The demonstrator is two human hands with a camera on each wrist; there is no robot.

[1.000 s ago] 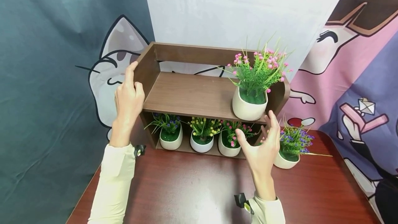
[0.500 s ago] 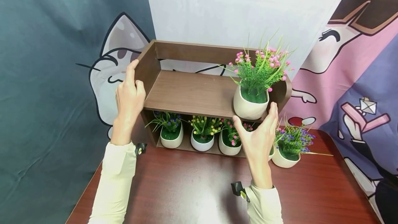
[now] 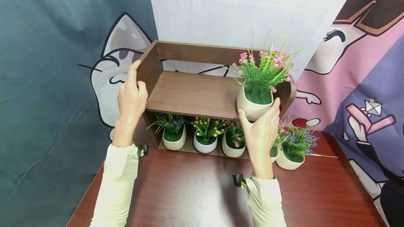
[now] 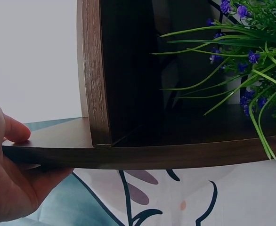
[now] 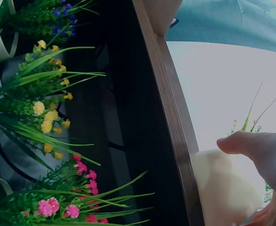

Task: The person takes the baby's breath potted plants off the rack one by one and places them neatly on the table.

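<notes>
My left hand [image 3: 132, 97] grips the left side panel of a brown wooden shelf [image 3: 195, 95]. In the left wrist view its thumb and fingers lie on opposite faces of the panel [image 4: 185, 158]. On the upper board, at the right end, stands a cream pot with pink artificial flowers [image 3: 266, 67]. My right hand [image 3: 261, 132] holds this pot from the front, thumb low on its left and fingers along its right. The right wrist view has the thumb against the pale pot [image 5: 225, 183]; the other fingers are mostly hidden there.
Under the upper board stand pots with blue flowers [image 3: 173, 139], yellow flowers [image 3: 205, 143] and red-pink flowers [image 3: 233, 144]. Right of the shelf, another blue-flowered pot [image 3: 290, 160] is on the reddish table [image 3: 189, 188], beside a pot partly hidden by my right wrist. Printed cloth hangs behind.
My right hand has moved up and slightly left, from below the pink-flowered pot to close around it. My left hand has kept its place on the side panel.
</notes>
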